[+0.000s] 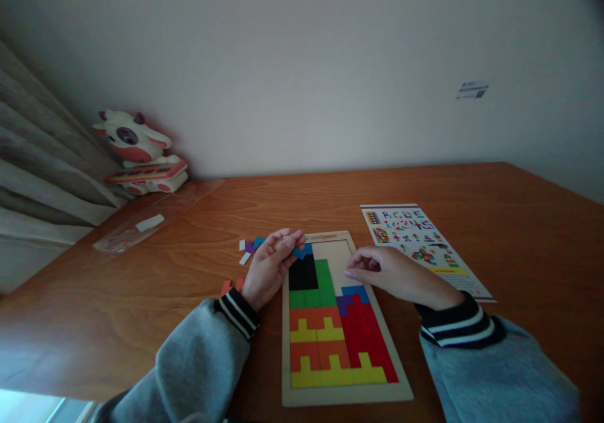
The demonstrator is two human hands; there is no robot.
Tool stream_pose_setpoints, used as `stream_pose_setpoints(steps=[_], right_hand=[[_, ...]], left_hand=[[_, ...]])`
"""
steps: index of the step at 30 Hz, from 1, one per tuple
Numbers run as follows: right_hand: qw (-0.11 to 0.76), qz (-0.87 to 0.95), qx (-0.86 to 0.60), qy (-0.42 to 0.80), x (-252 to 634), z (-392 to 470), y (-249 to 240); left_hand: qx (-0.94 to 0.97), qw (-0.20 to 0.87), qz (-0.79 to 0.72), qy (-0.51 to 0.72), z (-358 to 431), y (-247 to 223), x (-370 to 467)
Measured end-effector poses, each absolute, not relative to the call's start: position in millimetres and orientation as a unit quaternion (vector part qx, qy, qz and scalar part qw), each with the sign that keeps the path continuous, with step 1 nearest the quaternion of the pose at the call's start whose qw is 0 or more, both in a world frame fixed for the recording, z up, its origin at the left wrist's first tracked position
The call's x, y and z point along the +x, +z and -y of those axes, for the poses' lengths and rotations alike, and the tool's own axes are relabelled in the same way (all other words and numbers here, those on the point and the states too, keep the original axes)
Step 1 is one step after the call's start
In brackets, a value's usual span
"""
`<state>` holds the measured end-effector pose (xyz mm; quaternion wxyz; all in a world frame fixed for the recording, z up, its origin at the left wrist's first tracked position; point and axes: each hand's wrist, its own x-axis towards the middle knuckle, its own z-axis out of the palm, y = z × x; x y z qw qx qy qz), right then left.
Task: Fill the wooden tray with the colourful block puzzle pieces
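A wooden puzzle board [286, 347] lies on the table, filled in its near part with red, yellow, orange, green, black, purple and blue pieces. Bare wood shows in its far right part. At the board's far left corner, my left hand [275, 260] pinches a small blue piece [299, 253] between thumb and fingers. My right hand [384, 270] is over the board's right edge, its fingers curled with thumb and index close together; whether anything is between them cannot be made out.
Loose purple, blue and white pieces [243, 245] lie beyond my left wrist, with orange pieces [227, 286] nearer. A printed sheet [401, 225] is at the right. A cow toy [141, 152] and clear plastic wrap [127, 237] sit at the back left.
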<state>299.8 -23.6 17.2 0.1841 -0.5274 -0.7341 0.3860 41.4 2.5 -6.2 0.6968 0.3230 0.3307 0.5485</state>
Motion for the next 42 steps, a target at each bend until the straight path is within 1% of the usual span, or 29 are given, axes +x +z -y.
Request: stream_pose_setpoints(steps=[6, 10, 12, 16, 23, 26, 30, 32, 35, 37, 40, 42], right_hand=[[0.275, 0.726, -0.472, 0.418, 259.6, 32.1, 27.1], [0.315, 0.747, -0.452, 0.373, 235.9, 33.6, 26.2], [0.32, 0.757, -0.446, 0.354, 231.9, 32.9, 25.9], [0.326, 0.746, -0.45, 0.368, 239.1, 29.3, 24.9], [0.318, 0.715, -0.491, 0.384, 256.7, 23.3, 25.9], [0.31, 0.707, -0.488, 0.408, 259.7, 22.4, 25.2], [0.325, 0.682, -0.484, 0.441, 266.1, 21.1, 21.3], [0.305, 0.681, -0.489, 0.453, 272.6, 20.0, 18.4], [0.256, 0.67, -0.511, 0.473, 284.4, 18.0, 11.5], [0.236, 0.657, -0.529, 0.482, 290.5, 16.9, 5.8], [0.211, 0.66, -0.541, 0.477, 293.4, 16.1, -1.3], [0.199, 0.677, -0.538, 0.462, 291.8, 16.1, -3.6]], left_hand=[[0.403, 0.685, -0.266, 0.545, 8.7, -5.0, 48.0], [0.443, 0.687, -0.245, 0.521, 14.8, -7.4, 49.4], [0.458, 0.695, -0.239, 0.5, 16.0, -8.9, 49.1], [0.483, 0.699, -0.252, 0.464, 15.6, -9.5, 49.4], [0.514, 0.647, -0.348, 0.444, 15.0, -8.4, 54.0], [0.526, 0.647, -0.354, 0.423, 16.8, -9.8, 56.0], [0.538, 0.64, -0.353, 0.42, 18.0, -13.8, 57.3], [0.552, 0.621, -0.363, 0.422, 17.8, -16.0, 56.7], [0.602, 0.563, -0.39, 0.41, 18.9, -15.5, 53.9], [0.69, 0.475, -0.384, 0.388, 21.3, -11.0, 51.4], [0.837, 0.329, -0.296, 0.321, 25.9, -0.9, 48.5], [0.888, 0.272, -0.243, 0.279, 28.1, 4.1, 47.9]])
